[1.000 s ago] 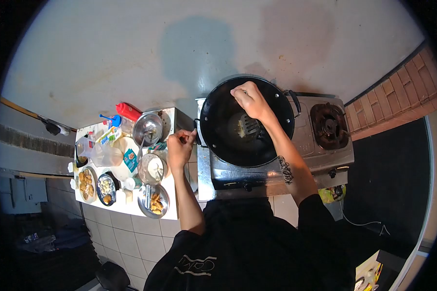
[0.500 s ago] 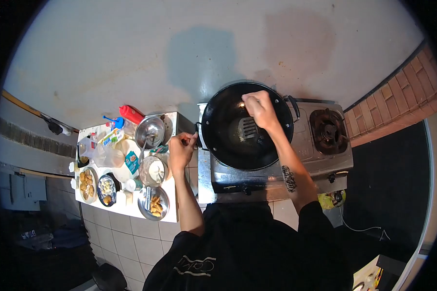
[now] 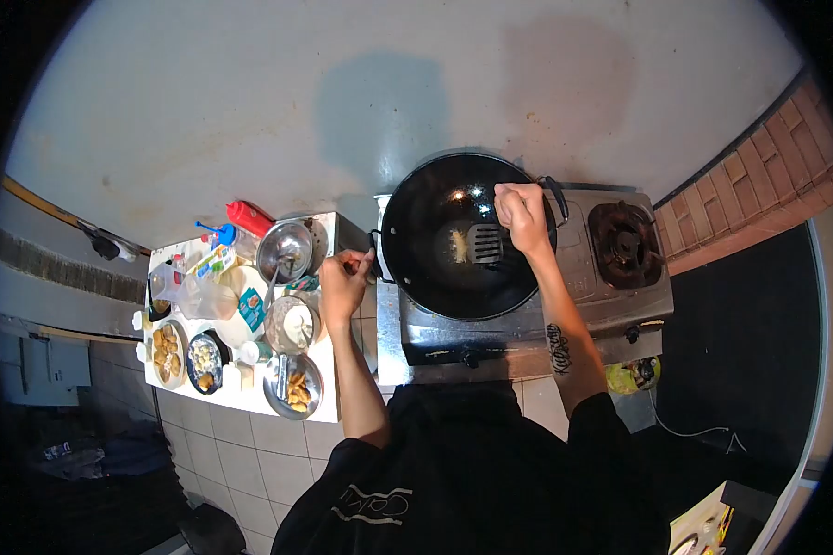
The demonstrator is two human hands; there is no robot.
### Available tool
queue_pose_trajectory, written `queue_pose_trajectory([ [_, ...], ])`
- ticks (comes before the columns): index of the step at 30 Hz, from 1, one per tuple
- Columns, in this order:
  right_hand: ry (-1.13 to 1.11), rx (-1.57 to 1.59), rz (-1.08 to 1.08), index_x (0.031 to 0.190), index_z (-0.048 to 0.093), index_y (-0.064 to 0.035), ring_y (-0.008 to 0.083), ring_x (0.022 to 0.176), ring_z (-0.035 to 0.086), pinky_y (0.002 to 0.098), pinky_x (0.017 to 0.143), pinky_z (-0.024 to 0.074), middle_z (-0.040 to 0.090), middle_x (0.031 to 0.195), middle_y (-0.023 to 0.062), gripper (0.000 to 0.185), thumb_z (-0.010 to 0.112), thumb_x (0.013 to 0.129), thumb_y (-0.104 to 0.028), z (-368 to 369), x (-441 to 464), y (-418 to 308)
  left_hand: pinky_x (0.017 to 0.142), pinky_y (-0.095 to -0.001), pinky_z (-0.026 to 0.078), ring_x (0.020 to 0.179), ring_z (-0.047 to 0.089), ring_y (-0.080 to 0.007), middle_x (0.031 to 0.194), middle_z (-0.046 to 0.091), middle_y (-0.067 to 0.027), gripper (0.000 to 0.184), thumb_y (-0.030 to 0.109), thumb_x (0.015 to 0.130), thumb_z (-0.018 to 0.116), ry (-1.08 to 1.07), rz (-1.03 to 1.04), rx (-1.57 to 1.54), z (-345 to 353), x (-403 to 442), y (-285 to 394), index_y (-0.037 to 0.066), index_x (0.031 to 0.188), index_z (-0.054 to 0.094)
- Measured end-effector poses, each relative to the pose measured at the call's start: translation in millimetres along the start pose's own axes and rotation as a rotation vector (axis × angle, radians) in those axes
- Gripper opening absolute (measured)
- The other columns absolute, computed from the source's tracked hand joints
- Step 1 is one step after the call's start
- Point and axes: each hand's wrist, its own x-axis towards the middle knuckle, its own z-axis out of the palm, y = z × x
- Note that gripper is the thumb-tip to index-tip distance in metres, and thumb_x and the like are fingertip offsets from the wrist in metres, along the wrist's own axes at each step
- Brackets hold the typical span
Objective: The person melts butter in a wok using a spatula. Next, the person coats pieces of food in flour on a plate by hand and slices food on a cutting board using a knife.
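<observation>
My right hand (image 3: pixel 520 215) clenches the grey slotted spatula (image 3: pixel 486 245); left of it, the pale food scrap (image 3: pixel 458 246) sits in the round black wok (image 3: pixel 435 289). My left hand (image 3: pixel 345 268) grasps the black loop handle (image 3: pixel 378 269); I'd brace there, sliding the blade low.

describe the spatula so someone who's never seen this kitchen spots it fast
Find the steel stove, then the big black wok on its left side. Inside, by the right hand, is the spatula. Its flat, slotted head sets it apart from the pale food just left of it.
</observation>
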Motion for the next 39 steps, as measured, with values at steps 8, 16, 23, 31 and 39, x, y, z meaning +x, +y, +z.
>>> queue_pose_trajectory([
  [8, 0.022, 0.133, 0.044, 0.053, 0.036, -0.0054, 0.0044, 0.044, 0.026, 0.0266, 0.042, 0.0196, 0.031, 0.049, -0.0053, 0.039, 0.047, 0.090, -0.010, 10, -1, 6, 0.047, -0.0276, 0.039, 0.045, 0.049, -0.0100, 0.052, 0.057, -0.0066, 0.022, 0.015, 0.083, 0.070, -0.006, 0.033, -0.061, 1, -2, -3, -0.004, 0.073, 0.066],
  [16, 0.032, 0.143, 0.029, 0.053, 0.033, -0.0073, 0.0041, 0.043, 0.024, 0.0261, 0.040, 0.0186, 0.030, 0.049, -0.0056, 0.040, 0.046, 0.091, -0.009, 19, 5, 5, 0.047, -0.0273, 0.040, 0.046, 0.051, -0.0100, 0.052, 0.058, -0.0065, 0.023, 0.016, 0.084, 0.070, -0.016, 0.013, -0.027, -4, -4, 7, -0.004, 0.074, 0.066],
  [23, 0.053, 0.201, 0.039, 0.053, 0.032, -0.0084, 0.0039, 0.043, 0.023, 0.0259, 0.040, 0.0177, 0.029, 0.049, -0.0056, 0.040, 0.046, 0.091, -0.009, 27, 8, 5, 0.047, -0.0280, 0.037, 0.046, 0.047, -0.0104, 0.052, 0.055, -0.0061, 0.023, 0.017, 0.083, 0.071, -0.009, 0.023, -0.016, 0, -1, -5, -0.004, 0.074, 0.066],
  [31, 0.058, 0.202, 0.040, 0.053, 0.032, -0.0089, 0.0037, 0.042, 0.023, 0.0254, 0.039, 0.0176, 0.029, 0.048, -0.0061, 0.040, 0.046, 0.091, -0.009, 26, 10, 0, 0.047, -0.0279, 0.037, 0.048, 0.046, -0.0096, 0.053, 0.053, -0.0049, 0.023, 0.016, 0.083, 0.071, -0.012, -0.003, -0.038, -4, -3, 4, -0.004, 0.075, 0.066],
  [39, 0.029, -0.037, 0.025, 0.051, 0.036, -0.0057, 0.0047, 0.043, 0.029, 0.0270, 0.041, 0.0218, 0.033, 0.047, -0.0050, 0.041, 0.047, 0.090, -0.010, 11, 9, -2, 0.048, -0.0293, 0.038, 0.048, 0.046, -0.0119, 0.053, 0.054, -0.0062, 0.022, 0.017, 0.081, 0.072, -0.011, 0.009, 0.003, -3, 0, -1, -0.003, 0.074, 0.066],
])
